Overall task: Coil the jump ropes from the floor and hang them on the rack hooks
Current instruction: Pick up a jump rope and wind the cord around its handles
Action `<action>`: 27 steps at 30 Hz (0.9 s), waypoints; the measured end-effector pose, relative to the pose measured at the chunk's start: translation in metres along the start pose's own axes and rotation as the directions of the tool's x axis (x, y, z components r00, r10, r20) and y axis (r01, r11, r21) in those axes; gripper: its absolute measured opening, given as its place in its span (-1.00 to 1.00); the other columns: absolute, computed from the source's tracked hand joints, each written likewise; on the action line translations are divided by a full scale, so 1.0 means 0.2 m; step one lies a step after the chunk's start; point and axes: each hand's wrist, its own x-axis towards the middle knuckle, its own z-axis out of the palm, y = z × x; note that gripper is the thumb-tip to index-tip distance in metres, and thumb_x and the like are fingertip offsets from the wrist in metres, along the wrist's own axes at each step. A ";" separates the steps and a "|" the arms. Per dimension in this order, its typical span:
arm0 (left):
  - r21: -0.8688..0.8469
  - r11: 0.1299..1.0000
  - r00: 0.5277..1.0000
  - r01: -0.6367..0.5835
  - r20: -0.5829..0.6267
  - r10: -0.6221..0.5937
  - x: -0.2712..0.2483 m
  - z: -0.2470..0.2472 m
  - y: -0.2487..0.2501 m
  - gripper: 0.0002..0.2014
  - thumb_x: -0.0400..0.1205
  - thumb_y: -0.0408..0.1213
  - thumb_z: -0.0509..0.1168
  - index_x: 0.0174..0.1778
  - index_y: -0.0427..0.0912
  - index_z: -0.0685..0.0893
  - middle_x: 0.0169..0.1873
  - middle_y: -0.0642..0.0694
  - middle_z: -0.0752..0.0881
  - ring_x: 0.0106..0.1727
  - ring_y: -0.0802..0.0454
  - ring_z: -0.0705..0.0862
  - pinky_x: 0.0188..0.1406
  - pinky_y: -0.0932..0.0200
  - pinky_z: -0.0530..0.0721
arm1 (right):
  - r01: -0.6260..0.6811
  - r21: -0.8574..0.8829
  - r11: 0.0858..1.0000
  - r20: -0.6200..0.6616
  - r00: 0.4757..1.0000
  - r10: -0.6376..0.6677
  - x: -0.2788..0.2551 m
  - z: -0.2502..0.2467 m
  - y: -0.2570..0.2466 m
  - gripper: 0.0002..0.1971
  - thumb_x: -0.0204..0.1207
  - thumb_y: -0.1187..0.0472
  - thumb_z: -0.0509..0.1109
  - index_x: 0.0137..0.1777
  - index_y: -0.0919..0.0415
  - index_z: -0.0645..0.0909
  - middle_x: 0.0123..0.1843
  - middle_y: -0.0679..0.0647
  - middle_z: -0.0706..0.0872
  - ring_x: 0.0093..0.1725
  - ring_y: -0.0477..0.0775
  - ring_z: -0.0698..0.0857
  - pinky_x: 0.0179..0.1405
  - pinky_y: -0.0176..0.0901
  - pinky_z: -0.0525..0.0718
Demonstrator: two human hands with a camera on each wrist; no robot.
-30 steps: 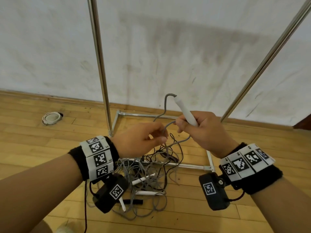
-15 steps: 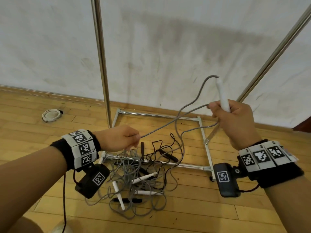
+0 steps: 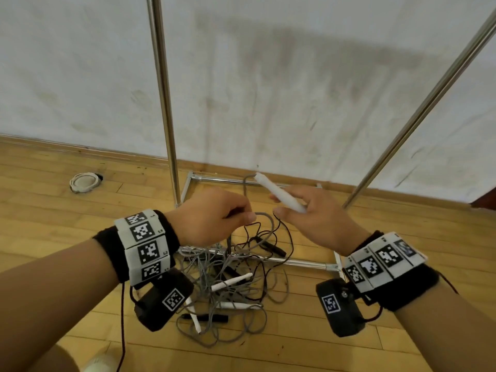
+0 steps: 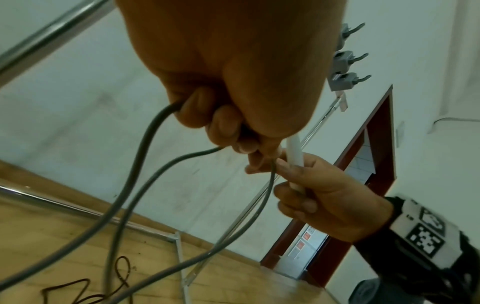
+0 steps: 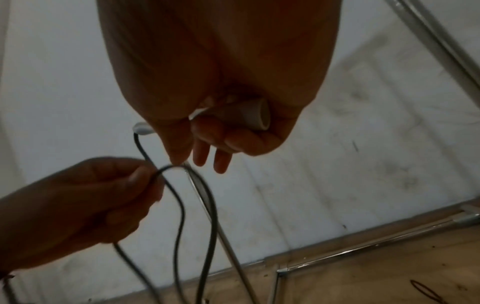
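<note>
Above tangled rope pile on wooden floor: left hand pinches thin grey jump rope cord; right hand grips its white plastic handle, forefingers loose. Coiling underway; next, likely lay loop into right hand.

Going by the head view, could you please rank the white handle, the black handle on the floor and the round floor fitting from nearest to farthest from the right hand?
1. White handle: gripped in the right hand.
2. Black handle: below, in the rope tangle.
3. Round floor fitting: far left, near the wall.
</note>
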 end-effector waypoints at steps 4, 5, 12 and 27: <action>-0.141 0.990 0.992 -0.016 -0.124 -0.002 0.02 -0.02 0.06 -0.79 0.71 0.00 0.24 -0.27 0.17 0.60 -0.48 -0.01 0.67 -0.47 0.12 0.62 -0.51 0.21 0.57 | -0.001 0.122 0.992 0.044 0.999 -0.004 0.00 0.07 -0.05 -0.89 0.62 0.08 0.42 -0.05 0.06 0.76 -0.52 -0.23 0.60 -0.57 -0.22 0.47 -0.54 -0.40 0.40; -0.172 0.985 0.992 -0.006 -0.124 -0.016 0.02 -0.02 0.06 -0.78 0.71 -0.01 0.24 -0.27 0.16 0.60 -0.46 -0.03 0.69 -0.45 0.10 0.66 -0.48 0.18 0.61 | 0.011 0.142 0.990 0.027 1.000 -0.015 0.00 0.07 -0.06 -0.86 0.62 0.09 0.43 -0.14 0.06 0.75 -0.52 -0.22 0.63 -0.57 -0.23 0.49 -0.53 -0.43 0.41; -0.141 0.984 0.987 0.105 0.138 -0.086 0.00 0.00 -0.07 -0.78 0.80 -0.14 0.09 -0.12 0.07 0.58 -0.27 0.07 0.77 -0.23 0.30 0.70 -0.28 0.40 0.52 | 0.032 0.265 0.964 -0.119 0.993 -0.001 0.01 0.02 -0.07 -0.76 0.55 0.06 0.49 -0.16 0.25 0.75 -0.45 0.09 0.49 -0.48 0.00 0.40 -0.51 -0.23 0.39; -0.164 0.955 0.954 0.246 0.213 -0.209 -0.08 -0.06 -0.25 -0.75 0.79 -0.17 0.12 -0.16 -0.05 0.61 -0.26 0.01 0.79 -0.17 0.16 0.75 0.00 -0.01 0.70 | 0.003 0.359 0.933 -0.351 0.927 0.132 0.01 -0.22 0.03 -0.85 0.55 0.08 0.50 -0.25 -0.04 0.82 -0.39 0.16 0.60 -0.44 0.04 0.43 -0.50 -0.15 0.42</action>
